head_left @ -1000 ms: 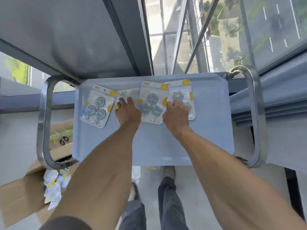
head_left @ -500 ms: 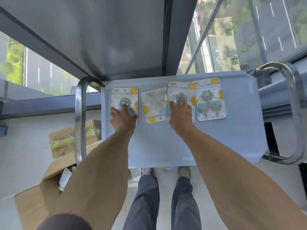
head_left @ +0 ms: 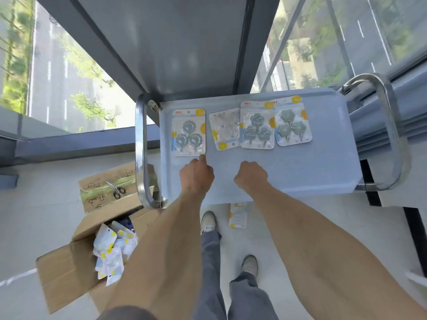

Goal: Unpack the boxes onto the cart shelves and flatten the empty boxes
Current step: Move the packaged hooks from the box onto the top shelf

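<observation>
Open brown cardboard box [head_left: 69, 269]: set on the floor, nearer than the cart shelf and off its left end; many blister packs are still heaped inside, so unpacking is judged far from done.
Flattened brown cardboard sheet [head_left: 104, 188]: laid on the floor beyond that box, beside the shelf's left handle, with scissors [head_left: 116, 190] resting on it.
Left hand [head_left: 196, 176]: held over the near edge of the shelf, fingers curled, nothing pinched; one fingertip is just at the near corner of the leftmost pack.
Right hand [head_left: 250, 175]: held beside it over the same edge, fingers curled under, nothing gripped.
Pale blue flat cart shelf [head_left: 312, 167]: its near half is bare.
Four blister packs of grey-green hooks [head_left: 257, 128]: lined along the shelf's far edge, the right two overlapping.
Step advice: several packs should be lifted from the box together, then laid flat in a second row nearer than the first, edges squared.
</observation>
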A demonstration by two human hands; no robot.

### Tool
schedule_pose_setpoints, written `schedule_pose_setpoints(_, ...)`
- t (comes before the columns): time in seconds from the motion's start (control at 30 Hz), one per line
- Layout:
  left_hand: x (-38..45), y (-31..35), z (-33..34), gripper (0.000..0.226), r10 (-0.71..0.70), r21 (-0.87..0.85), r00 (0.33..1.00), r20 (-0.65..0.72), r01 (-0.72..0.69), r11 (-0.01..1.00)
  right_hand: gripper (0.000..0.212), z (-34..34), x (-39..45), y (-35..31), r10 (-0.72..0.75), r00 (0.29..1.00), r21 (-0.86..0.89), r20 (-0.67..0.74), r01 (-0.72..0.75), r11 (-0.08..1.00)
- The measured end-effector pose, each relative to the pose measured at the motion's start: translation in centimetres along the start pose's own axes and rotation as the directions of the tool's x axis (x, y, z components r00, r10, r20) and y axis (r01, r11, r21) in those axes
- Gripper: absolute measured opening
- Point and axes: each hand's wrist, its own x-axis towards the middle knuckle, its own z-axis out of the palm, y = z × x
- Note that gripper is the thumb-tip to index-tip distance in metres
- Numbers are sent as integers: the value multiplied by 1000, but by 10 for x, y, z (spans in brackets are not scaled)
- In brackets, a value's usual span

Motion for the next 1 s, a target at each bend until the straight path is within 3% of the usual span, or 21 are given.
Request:
schedule_pose_setpoints(0.17, -59, -16, 53, 22, 39, 10, 998, -53, -38, 999, 31, 77, -34, 41, -77, 991, 141, 106, 61, 988)
schedule_pose_setpoints(0.33, -94, -30, 170, 21, 121, 31, 989, 82, -124, 992, 34, 184, -28, 103, -4, 995, 164, 96, -12, 986)
schedule_pose_setpoints(0.47, -88, -52, 302, 28, -63, 89, 952, 301, 38, 995, 39, 288, 17, 153, 91, 988, 178, 127, -113, 978)
schedule_pose_setpoints(0.6, -57, -76, 440, 33, -222, 67, 893, 391, 213, 975, 40, 401, 96, 178, 194, 974, 211, 119, -215, 954)
schedule_pose_setpoints(0.77, -3, -94, 574, 32, -233, 55, 873, 429, 233, 971, 53, 529, 192, 182, 257, 950, 302, 178, -301, 904)
schedule_pose_setpoints(0.9, 42, -104, 649, 28, -249, -5, 870, 425, 277, 961, 68, 592, 258, 186, 258, 949, 291, 183, -303, 907)
schedule_pose_setpoints(1.0, 66, -105, 693, 36, -279, -108, 849, 449, 361, 926, 62, 624, 297, 194, 268, 950, 334, 160, -308, 891)
